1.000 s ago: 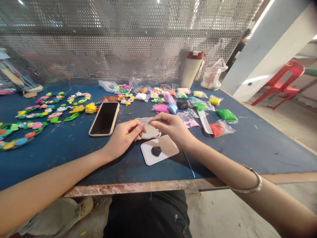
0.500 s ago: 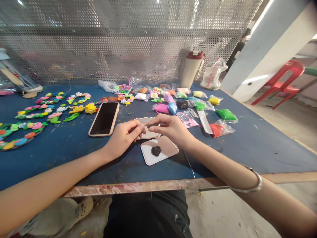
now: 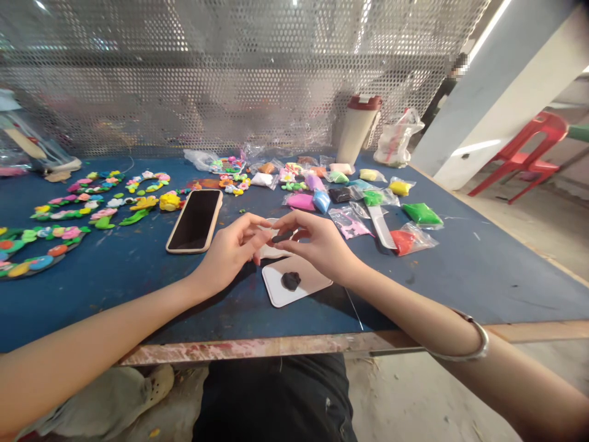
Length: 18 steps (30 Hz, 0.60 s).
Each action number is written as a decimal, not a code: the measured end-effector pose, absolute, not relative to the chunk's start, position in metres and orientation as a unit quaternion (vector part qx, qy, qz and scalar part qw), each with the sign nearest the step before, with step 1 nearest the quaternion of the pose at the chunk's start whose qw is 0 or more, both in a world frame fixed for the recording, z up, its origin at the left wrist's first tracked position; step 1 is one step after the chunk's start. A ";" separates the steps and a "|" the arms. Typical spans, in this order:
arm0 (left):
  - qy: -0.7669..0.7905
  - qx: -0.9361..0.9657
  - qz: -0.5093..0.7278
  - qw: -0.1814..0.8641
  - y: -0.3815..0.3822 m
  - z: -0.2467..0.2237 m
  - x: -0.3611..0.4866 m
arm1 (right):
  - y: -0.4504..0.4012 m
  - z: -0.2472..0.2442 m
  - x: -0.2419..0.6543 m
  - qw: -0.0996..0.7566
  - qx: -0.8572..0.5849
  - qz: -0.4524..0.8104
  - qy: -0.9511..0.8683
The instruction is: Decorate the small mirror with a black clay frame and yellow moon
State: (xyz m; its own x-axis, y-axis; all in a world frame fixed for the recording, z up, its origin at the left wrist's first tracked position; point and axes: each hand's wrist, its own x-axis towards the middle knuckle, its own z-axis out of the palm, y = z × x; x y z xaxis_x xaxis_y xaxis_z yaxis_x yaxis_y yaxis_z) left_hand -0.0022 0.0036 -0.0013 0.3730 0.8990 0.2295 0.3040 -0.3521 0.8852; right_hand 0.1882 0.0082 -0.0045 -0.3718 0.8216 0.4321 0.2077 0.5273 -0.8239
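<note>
Black clay [image 3: 282,236], a small piece, is pinched between the thumb and fingertips of the right hand [image 3: 324,242], held just above a scalloped pale tray [image 3: 269,252]. The left hand [image 3: 227,245] is loosely open right beside it, holding nothing. Nearer the counter's [image 3: 414,288] front edge, a larger black lump [image 3: 291,281] rests on a pale card [image 3: 276,293]. A phone [image 3: 196,221] and clay flowers [image 3: 69,233] lie to the left; a white comb [image 3: 381,227] and bagged green clay [image 3: 422,213] lie further off to the right, with open counter beyond them.
</note>
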 end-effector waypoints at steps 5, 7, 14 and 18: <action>0.407 0.757 0.358 0.365 0.003 -0.003 0.000 | 0.004 -0.001 0.186 0.415 -0.322 0.199 -0.827; 0.419 0.746 0.385 0.347 0.004 -0.002 0.000 | 0.004 0.000 0.186 0.411 -0.323 0.186 -0.832; 0.432 0.730 0.425 0.317 0.005 0.000 -0.001 | 0.004 -0.001 0.188 0.450 -0.369 0.244 -0.776; 0.429 0.729 0.414 0.337 0.002 0.001 -0.003 | 0.008 -0.003 0.189 0.471 -0.356 0.326 -0.738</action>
State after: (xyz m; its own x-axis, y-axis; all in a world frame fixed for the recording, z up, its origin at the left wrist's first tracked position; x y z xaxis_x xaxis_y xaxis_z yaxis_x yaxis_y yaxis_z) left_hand -0.0032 0.0024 0.0006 0.2895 0.9039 0.3148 0.3468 -0.4056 0.8457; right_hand 0.1889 0.0075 -0.0025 -0.3027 0.8329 0.4634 0.2196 0.5340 -0.8164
